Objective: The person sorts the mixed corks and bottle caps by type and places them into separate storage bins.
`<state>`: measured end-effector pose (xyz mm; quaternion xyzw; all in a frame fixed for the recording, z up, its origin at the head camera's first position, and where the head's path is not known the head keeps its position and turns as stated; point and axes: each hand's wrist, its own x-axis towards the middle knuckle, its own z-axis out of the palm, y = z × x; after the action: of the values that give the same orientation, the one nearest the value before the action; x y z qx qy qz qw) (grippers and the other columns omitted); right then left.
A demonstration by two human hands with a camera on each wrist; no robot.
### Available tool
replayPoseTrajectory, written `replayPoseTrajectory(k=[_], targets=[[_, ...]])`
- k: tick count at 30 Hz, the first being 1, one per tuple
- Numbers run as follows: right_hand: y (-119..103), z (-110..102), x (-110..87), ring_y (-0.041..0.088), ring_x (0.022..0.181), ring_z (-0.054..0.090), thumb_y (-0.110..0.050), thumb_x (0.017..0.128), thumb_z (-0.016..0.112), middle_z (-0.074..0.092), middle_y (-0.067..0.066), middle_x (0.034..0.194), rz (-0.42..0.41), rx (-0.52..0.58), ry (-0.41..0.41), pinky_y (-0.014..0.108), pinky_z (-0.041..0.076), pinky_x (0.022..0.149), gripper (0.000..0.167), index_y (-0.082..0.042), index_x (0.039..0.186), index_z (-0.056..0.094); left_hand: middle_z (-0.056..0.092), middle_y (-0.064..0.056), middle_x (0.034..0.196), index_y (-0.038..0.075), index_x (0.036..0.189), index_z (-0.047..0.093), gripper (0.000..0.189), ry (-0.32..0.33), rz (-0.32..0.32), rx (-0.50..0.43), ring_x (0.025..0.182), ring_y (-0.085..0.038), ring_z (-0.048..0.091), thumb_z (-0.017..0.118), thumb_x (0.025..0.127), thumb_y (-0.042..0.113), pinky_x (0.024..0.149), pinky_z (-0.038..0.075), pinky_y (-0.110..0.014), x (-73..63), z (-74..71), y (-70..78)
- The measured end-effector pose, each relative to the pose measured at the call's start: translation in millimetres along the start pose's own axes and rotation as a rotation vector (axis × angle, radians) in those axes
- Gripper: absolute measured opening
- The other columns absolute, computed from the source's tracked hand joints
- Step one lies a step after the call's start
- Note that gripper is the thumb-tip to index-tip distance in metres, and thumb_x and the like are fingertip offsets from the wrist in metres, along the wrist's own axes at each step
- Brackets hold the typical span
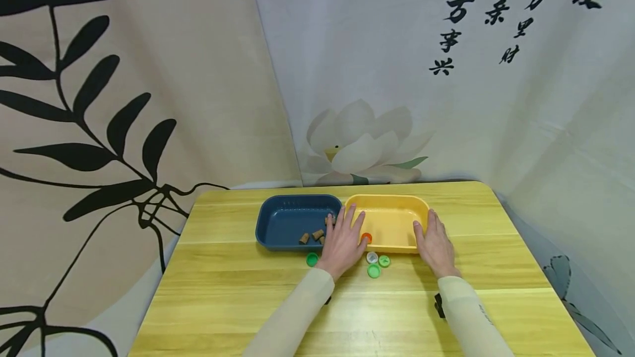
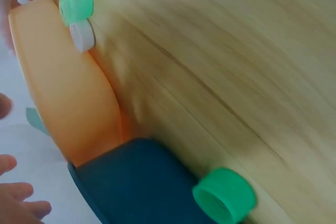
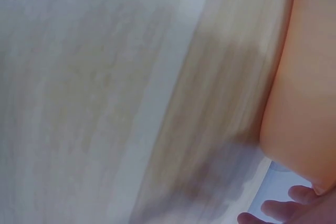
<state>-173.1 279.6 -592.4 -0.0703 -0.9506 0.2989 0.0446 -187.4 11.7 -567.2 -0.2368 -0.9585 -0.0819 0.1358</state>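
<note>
My left hand [image 1: 342, 242] is spread over the spot where the dark blue tray [image 1: 278, 242] and the yellow tray [image 1: 392, 219] meet. Its straight fingers hold nothing, and in the left wrist view the fingertips [image 2: 21, 190] are apart from the rims. My right hand [image 1: 439, 247] holds the right wall of the yellow tray, thumb on the inner side and fingers outside. Small brown corks [image 1: 304, 238] lie in the blue tray, partly hidden by my left hand. An orange bottle cap [image 1: 366, 237] sits in the yellow tray beside my left hand.
In front of the trays lie a white cap [image 1: 372, 258], two green caps [image 1: 374, 271] close to it and a darker green cap [image 1: 312, 259] further left. All stand on a wooden table [image 1: 223, 302]. Printed curtains [image 1: 208, 70] hang behind the table's back edge.
</note>
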Motion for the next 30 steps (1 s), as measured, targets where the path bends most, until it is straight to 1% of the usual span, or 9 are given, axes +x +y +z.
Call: replayPoseTrajectory(k=[3, 5, 9, 11, 14, 18, 23, 28, 30], targets=[[-0.6, 0.1, -1.1, 0.052, 0.150, 0.020, -0.052, 0.111, 0.024, 0.015, 0.033, 0.166, 0.001, 0.002, -0.010, 0.068, 0.027, 0.115, 0.080, 0.007, 0.163, 0.007, 0.030, -0.012, 0.168, 0.019, 0.157, 0.047, 0.067, 0.011, 0.016, -0.013, 0.152, -0.036, 0.032, 0.065, 0.100, 0.048, 0.114, 0.033, -0.067, -9.9, -5.5, -4.0], [-0.6, -0.5, -2.0, 0.052, 0.151, 0.019, -0.052, 0.111, 0.024, 0.014, 0.032, 0.166, 0.003, 0.003, -0.016, 0.068, 0.027, 0.115, 0.080, 0.007, 0.163, 0.006, 0.029, -0.012, 0.168, 0.018, 0.158, 0.045, 0.068, 0.015, 0.034, -0.013, 0.153, -0.035, 0.030, 0.061, 0.101, 0.052, 0.115, 0.032, -0.066, -17.3, -9.0, -7.0], [-0.6, -1.6, -3.3, 0.052, 0.151, 0.018, -0.052, 0.111, 0.024, 0.013, 0.033, 0.166, -0.002, 0.009, -0.024, 0.068, 0.026, 0.115, 0.081, 0.007, 0.163, 0.005, 0.030, -0.013, 0.168, 0.017, 0.158, 0.045, 0.071, 0.043, 0.069, -0.001, 0.153, -0.035, 0.031, 0.053, 0.102, 0.061, 0.115, 0.033, -0.065, -32.8, -14.3, -14.1], [-0.6, -1.4, -3.5, 0.053, 0.151, 0.018, -0.052, 0.111, 0.024, 0.013, 0.033, 0.166, -0.007, 0.010, -0.028, 0.068, 0.026, 0.116, 0.081, 0.008, 0.162, 0.005, 0.030, -0.012, 0.168, 0.017, 0.157, 0.046, 0.072, 0.058, 0.075, -0.007, 0.152, -0.036, 0.032, 0.053, 0.101, 0.062, 0.115, 0.033, -0.065, -40.7, -15.7, -18.5], [-0.7, -0.9, -3.2, 0.053, 0.150, 0.018, -0.052, 0.111, 0.023, 0.013, 0.033, 0.166, -0.013, 0.009, -0.028, 0.068, 0.026, 0.115, 0.081, 0.008, 0.162, 0.005, 0.030, -0.011, 0.168, 0.017, 0.156, 0.047, 0.071, 0.067, 0.070, -0.035, 0.152, -0.035, 0.032, 0.057, 0.100, 0.060, 0.115, 0.033, -0.064, -52.8, -16.5, -25.8], [-1.1, -0.1, -2.5, 0.054, 0.150, 0.018, -0.052, 0.111, 0.023, 0.013, 0.034, 0.166, -0.017, 0.002, -0.025, 0.069, 0.027, 0.114, 0.081, 0.007, 0.162, 0.004, 0.030, -0.010, 0.168, 0.017, 0.156, 0.047, 0.071, 0.058, 0.057, -0.052, 0.153, -0.035, 0.031, 0.059, 0.100, 0.057, 0.116, 0.033, -0.064, -66.9, -17.6, -36.4], [-0.2, -0.3, -2.2, 0.054, 0.150, 0.019, -0.052, 0.111, 0.023, 0.013, 0.034, 0.166, -0.019, -0.005, -0.025, 0.070, 0.028, 0.113, 0.081, 0.007, 0.162, 0.004, 0.027, -0.010, 0.170, 0.016, 0.159, 0.044, 0.073, 0.026, 0.056, -0.022, 0.155, -0.034, 0.026, 0.054, 0.101, 0.060, 0.118, 0.030, -0.062, -79.2, -23.3, -46.2], [0.9, 0.3, -2.0, 0.054, 0.149, 0.021, -0.051, 0.111, 0.024, 0.014, 0.035, 0.165, -0.024, -0.010, -0.012, 0.071, 0.030, 0.111, 0.080, 0.008, 0.162, 0.005, 0.024, -0.009, 0.171, 0.017, 0.158, 0.044, 0.072, 0.037, 0.082, -0.018, 0.154, -0.034, 0.027, 0.056, 0.100, 0.059, 0.118, 0.030, -0.062, -89.5, -26.7, -56.5], [0.6, 0.3, -2.1, 0.054, 0.148, 0.022, -0.051, 0.112, 0.024, 0.015, 0.035, 0.165, -0.026, -0.008, -0.009, 0.071, 0.031, 0.110, 0.080, 0.008, 0.162, 0.006, 0.026, -0.010, 0.170, 0.016, 0.157, 0.045, 0.072, 0.051, 0.092, -0.032, 0.153, -0.036, 0.029, 0.059, 0.100, 0.056, 0.117, 0.031, -0.063, -93.9, -27.8, -60.7]])
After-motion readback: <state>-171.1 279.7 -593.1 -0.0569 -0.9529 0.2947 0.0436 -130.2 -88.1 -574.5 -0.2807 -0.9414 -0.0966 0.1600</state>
